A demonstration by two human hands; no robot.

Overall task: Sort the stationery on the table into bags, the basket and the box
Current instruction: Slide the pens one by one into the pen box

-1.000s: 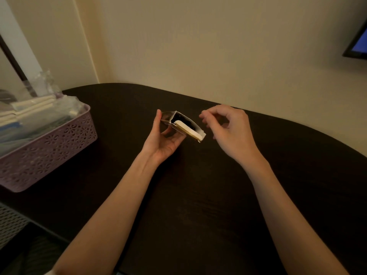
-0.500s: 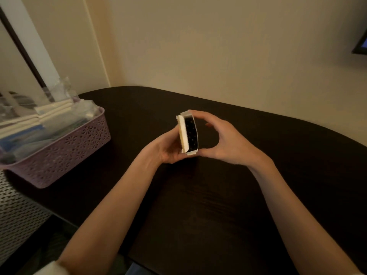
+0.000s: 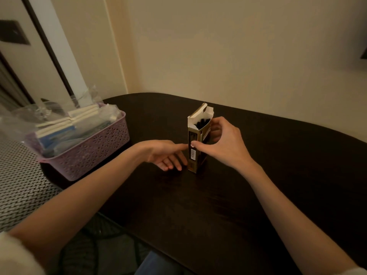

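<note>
One dark table, cream wall

Walls: plain cream, meeting in a corner behind the table.
Table: dark wood, rounded far edge, sitting against the wall.
Chair: black-and-white woven seat, standing at the left.
Frame: dark strip with white trim, slanting up the left.
Light: dim, warm.

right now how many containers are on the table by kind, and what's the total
Upright cardboard box, top flap open, held by right hand: 1
Pink lattice basket with bagged stationery: 1
Total: 2
</note>
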